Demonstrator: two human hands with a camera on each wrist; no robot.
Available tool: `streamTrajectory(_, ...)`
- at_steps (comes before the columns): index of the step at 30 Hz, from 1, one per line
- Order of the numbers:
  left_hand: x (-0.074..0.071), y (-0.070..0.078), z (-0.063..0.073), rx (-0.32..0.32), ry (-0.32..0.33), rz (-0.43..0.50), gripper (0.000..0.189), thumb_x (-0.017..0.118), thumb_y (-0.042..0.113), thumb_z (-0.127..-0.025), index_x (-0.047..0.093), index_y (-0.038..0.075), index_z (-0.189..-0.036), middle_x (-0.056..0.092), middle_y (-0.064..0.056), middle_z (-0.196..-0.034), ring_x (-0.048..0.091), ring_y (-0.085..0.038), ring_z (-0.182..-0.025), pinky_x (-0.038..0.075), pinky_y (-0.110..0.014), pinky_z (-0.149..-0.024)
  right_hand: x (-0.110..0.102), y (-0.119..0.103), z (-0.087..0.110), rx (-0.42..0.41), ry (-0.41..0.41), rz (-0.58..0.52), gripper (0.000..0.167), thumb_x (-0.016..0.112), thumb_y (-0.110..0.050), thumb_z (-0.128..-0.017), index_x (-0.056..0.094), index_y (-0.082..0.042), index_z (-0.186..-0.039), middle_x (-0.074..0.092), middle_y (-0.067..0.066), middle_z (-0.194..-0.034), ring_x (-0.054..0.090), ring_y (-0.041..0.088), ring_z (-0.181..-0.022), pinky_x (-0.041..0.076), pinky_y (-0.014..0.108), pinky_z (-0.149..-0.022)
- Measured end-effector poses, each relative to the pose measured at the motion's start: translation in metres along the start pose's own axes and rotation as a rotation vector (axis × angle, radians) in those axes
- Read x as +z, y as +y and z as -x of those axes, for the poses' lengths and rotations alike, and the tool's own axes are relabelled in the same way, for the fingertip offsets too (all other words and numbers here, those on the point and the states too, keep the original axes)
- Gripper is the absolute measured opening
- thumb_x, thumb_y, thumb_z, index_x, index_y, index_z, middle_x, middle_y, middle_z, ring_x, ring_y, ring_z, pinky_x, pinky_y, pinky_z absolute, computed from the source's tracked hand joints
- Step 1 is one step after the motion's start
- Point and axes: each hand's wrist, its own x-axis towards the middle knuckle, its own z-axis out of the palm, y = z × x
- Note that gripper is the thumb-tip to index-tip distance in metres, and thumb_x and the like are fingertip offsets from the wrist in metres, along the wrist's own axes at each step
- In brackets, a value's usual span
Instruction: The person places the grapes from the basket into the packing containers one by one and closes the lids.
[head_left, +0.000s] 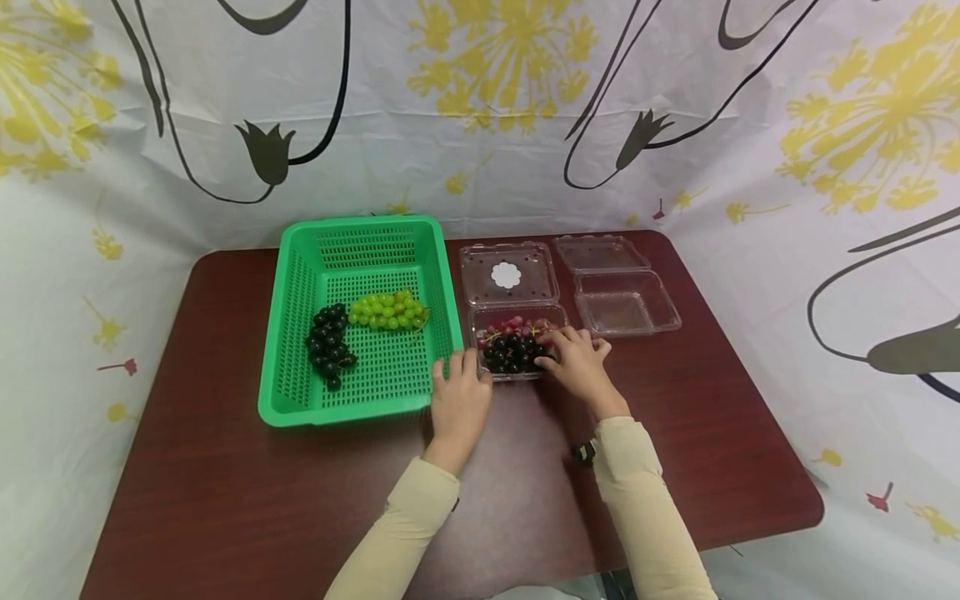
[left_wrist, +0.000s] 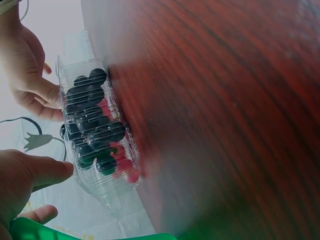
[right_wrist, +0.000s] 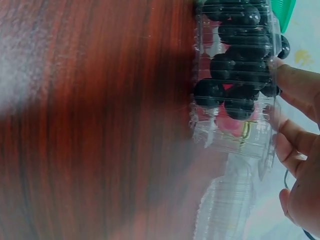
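Bending over the right rim of a clear plastic clamshell [head_left: 517,377], the right hand [head_left: 581,362] has its fingertips at the edge of a heap of black grapes [head_left: 513,356]; whether they pinch a grape I cannot tell. The left hand [head_left: 459,400] has its fingers loosely extended between the clamshell's near left corner and the basket, with the thumb close to the clear wall; whether it touches is hard to make out. The black grapes are round and glossy, piled toward the near side, a few standing above the rim in the wrist views. Red grapes [head_left: 517,323] with pale stems show behind and partly beneath them. The clamshell sits on the dark reddish wood-grain table [head_left: 225,483], its lid [head_left: 480,287] folded back flat and bearing a white scalloped sticker [head_left: 506,275]. Just left, a green perforated basket [head_left: 272,333] holds a black grape bunch [head_left: 328,343] and a green grape bunch [head_left: 387,310]; to the right lies a second clamshell [head_left: 615,304], also open. Ribbed plastic and glare blur the lower grapes, the right fingers hide part of the rim, the basket is cut to a green sliver in both wrist views, and the head view crops both cream sleeves [head_left: 420,500].
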Motion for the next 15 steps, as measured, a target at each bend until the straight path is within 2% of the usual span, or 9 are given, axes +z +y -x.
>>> streamTrajectory(15,0.0005,-0.0004,0.0003,-0.001,0.007,-0.003,0.012,0.076,0.022,-0.078,0.078,0.027,-0.089,0.061,-0.004,-0.116,0.051,-0.022,-0.109,0.036,-0.044,-0.096,0.0079,-0.0018,-0.0019,0.027,0.03,-0.005,0.031,0.074,-0.031,-0.084,0.069,-0.017,-0.111,0.061,0.011,-0.112,0.045,0.035,-0.109,0.016,0.061,-0.092)
